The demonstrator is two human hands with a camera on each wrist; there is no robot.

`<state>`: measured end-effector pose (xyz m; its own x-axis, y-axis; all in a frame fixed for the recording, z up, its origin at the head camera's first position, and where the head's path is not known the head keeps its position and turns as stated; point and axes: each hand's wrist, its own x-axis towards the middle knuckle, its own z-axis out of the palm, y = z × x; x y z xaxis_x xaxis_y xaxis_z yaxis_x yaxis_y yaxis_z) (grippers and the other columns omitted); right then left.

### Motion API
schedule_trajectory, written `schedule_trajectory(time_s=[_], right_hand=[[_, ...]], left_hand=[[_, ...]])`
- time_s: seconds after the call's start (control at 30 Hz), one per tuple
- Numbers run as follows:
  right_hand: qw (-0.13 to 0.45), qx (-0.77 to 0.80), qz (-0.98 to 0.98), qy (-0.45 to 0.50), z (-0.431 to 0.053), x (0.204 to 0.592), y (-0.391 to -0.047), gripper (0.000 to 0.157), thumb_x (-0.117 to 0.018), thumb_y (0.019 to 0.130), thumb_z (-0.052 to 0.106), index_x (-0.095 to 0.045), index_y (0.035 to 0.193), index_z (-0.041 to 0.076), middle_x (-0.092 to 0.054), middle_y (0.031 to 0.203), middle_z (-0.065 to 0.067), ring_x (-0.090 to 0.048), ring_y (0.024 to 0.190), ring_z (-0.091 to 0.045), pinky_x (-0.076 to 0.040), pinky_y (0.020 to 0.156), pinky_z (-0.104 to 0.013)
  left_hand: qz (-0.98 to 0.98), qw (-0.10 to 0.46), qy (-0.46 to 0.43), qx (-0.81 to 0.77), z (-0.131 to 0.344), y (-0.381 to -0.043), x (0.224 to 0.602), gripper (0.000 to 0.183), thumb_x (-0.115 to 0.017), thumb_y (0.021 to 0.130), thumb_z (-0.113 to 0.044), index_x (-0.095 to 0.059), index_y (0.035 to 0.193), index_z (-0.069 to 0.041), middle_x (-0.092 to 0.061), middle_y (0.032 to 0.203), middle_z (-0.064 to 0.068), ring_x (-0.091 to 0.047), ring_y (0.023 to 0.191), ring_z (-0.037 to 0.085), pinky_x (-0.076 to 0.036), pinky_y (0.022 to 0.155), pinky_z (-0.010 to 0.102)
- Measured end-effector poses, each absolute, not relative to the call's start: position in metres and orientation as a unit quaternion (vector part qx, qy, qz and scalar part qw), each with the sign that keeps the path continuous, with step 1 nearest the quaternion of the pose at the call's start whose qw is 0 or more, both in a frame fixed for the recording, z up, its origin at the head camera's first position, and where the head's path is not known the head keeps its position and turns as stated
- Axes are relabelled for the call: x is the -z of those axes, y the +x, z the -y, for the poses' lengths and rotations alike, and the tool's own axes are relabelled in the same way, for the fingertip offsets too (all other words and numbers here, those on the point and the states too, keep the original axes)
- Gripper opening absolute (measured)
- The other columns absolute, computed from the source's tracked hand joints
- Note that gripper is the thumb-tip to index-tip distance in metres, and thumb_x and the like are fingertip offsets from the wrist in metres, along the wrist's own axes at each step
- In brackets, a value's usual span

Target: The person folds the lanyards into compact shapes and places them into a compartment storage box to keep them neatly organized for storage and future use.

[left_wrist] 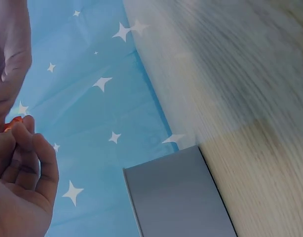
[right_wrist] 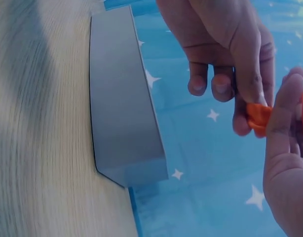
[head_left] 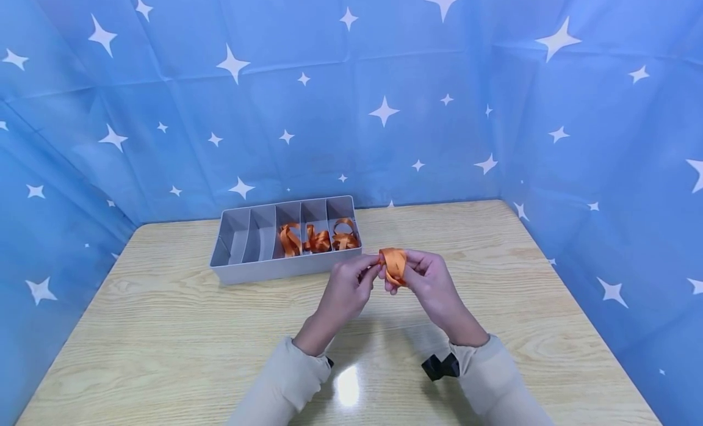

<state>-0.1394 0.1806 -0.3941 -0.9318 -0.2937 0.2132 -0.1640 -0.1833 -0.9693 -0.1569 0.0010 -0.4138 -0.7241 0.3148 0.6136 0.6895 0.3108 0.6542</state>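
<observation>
An orange satin ribbon (head_left: 393, 266), looped into a coil, is held up between both hands above the table. My left hand (head_left: 348, 285) pinches a small end of it between thumb and forefinger; in the right wrist view that orange end (right_wrist: 258, 118) shows at the fingertips. My right hand (head_left: 434, 287) holds the coil, its thumb over the near side and its fingers behind. In the left wrist view only a scrap of ribbon (left_wrist: 13, 123) shows between the hands.
Behind the hands to the left stands a grey divided box (head_left: 285, 269). Three of its compartments hold orange ribbons (head_left: 289, 238); the two leftmost show bare bottoms. The wooden table (head_left: 165, 328) meets a blue star-patterned curtain (head_left: 307, 108) at the back and sides.
</observation>
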Motion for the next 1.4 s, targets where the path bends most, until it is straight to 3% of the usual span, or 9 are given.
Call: schedule_trajectory(time_s=[0.17, 0.27, 0.37, 0.53, 0.7, 1.13, 1.4], right_hand=[[0.041, 0.748, -0.638, -0.177, -0.179, 0.395, -0.141, 0.035, -0.056, 0.103, 0.012, -0.059, 0.121, -0.017, -0.073, 0.091, -0.016, -0.067, 0.07, -0.013, -0.058, 0.069, -0.03], [0.039, 0.744, -0.643, -0.177, -0.178, 0.394, -0.141, 0.035, -0.056, 0.103, 0.013, -0.06, 0.12, -0.017, -0.073, 0.091, -0.016, -0.067, 0.069, -0.013, -0.058, 0.069, -0.031], [0.042, 0.74, -0.647, -0.178, -0.177, 0.392, -0.142, 0.034, -0.056, 0.103, 0.013, -0.06, 0.12, -0.017, -0.073, 0.09, -0.017, -0.067, 0.069, -0.014, -0.058, 0.069, -0.031], [0.047, 0.731, -0.656, -0.182, -0.177, 0.39, -0.144, 0.033, -0.055, 0.103, 0.01, -0.059, 0.121, -0.017, -0.072, 0.087, -0.013, -0.067, 0.066, -0.013, -0.057, 0.066, -0.029], [0.045, 0.729, -0.657, -0.187, -0.177, 0.389, -0.145, 0.033, -0.054, 0.103, 0.009, -0.058, 0.121, -0.018, -0.073, 0.083, -0.006, -0.066, 0.064, -0.012, -0.057, 0.063, -0.028], [0.048, 0.699, -0.688, -0.188, -0.175, 0.393, -0.144, 0.029, -0.057, 0.102, 0.015, -0.067, 0.115, -0.009, -0.072, 0.084, -0.014, -0.068, 0.062, -0.017, -0.058, 0.062, -0.034], [0.045, 0.695, -0.686, -0.211, -0.174, 0.394, -0.144, 0.029, -0.054, 0.104, 0.014, -0.066, 0.117, -0.009, -0.071, 0.081, -0.014, -0.067, 0.061, -0.017, -0.058, 0.058, -0.035]], left_hand=[[0.784, 0.141, -0.291, 0.53, -0.002, -0.154, 0.413, 0.016, -0.06, 0.097, 0.003, -0.072, 0.107, 0.006, -0.066, 0.076, 0.008, -0.053, 0.052, 0.013, -0.043, 0.046, 0.019], [0.773, 0.108, -0.267, 0.565, -0.002, -0.152, 0.411, 0.016, -0.061, 0.097, 0.0, -0.073, 0.106, 0.004, -0.068, 0.088, 0.009, -0.059, 0.059, 0.018, -0.048, 0.051, 0.021], [0.761, 0.083, -0.243, 0.596, -0.002, -0.152, 0.411, 0.015, -0.061, 0.098, -0.002, -0.074, 0.104, 0.002, -0.066, 0.095, 0.01, -0.058, 0.062, 0.016, -0.049, 0.055, 0.021], [0.745, 0.051, -0.231, 0.624, -0.003, -0.15, 0.409, 0.018, -0.055, 0.101, -0.005, -0.072, 0.104, 0.002, -0.059, 0.084, 0.014, -0.053, 0.062, 0.013, -0.045, 0.053, 0.02], [0.74, 0.036, -0.246, 0.625, -0.001, -0.149, 0.407, 0.021, -0.051, 0.104, -0.006, -0.07, 0.104, 0.003, -0.056, 0.085, 0.017, -0.052, 0.064, 0.013, -0.045, 0.055, 0.021], [0.71, -0.036, -0.256, 0.655, 0.013, -0.152, 0.401, 0.031, -0.044, 0.107, -0.013, -0.067, 0.095, 0.004, -0.052, 0.084, 0.009, -0.049, 0.061, 0.015, -0.045, 0.057, 0.025], [0.7, -0.04, -0.248, 0.668, 0.013, -0.153, 0.401, 0.023, -0.057, 0.102, -0.015, -0.072, 0.099, 0.001, -0.058, 0.089, 0.008, -0.049, 0.063, 0.016, -0.045, 0.056, 0.024]])
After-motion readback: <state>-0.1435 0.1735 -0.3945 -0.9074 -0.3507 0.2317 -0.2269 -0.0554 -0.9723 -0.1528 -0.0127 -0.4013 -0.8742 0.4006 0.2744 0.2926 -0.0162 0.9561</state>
